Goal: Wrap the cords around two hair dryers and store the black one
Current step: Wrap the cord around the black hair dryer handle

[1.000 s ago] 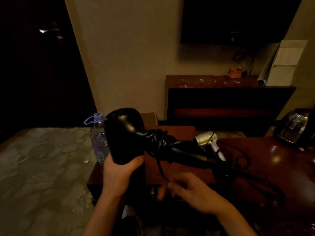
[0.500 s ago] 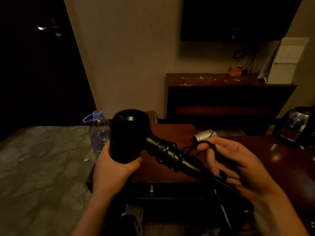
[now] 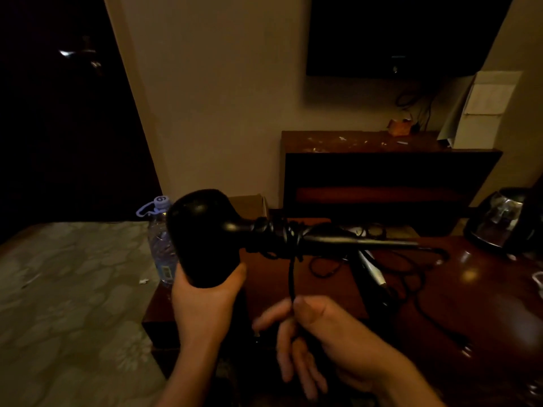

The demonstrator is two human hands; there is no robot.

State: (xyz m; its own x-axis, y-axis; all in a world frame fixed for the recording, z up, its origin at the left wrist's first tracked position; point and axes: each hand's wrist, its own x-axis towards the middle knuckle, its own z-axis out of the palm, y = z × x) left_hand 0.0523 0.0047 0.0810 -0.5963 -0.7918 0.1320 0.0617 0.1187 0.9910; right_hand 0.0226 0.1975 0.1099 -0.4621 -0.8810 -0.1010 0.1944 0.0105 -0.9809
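My left hand [image 3: 202,306] grips the round body of the black hair dryer [image 3: 205,236], held level with its handle pointing right. Several turns of its black cord [image 3: 291,277] sit around the upper handle. One strand hangs straight down into my right hand [image 3: 317,333], which pinches it between thumb and fingers below the handle. The silver hair dryer [image 3: 371,270] lies on the dark wooden desk [image 3: 470,304] behind the black handle, mostly hidden, with its own loose cord [image 3: 411,283] sprawled across the desk.
A clear water bottle [image 3: 160,245] stands at the desk's left corner beside the pale patterned bed [image 3: 67,289]. A kettle [image 3: 502,221] sits at the far right. A low wooden shelf unit [image 3: 382,171] stands against the wall under a dark screen.
My right hand has dropped from beside the handle's end to below it, pulling a strand of cord straight down. The dryer's handle has swung up to level.
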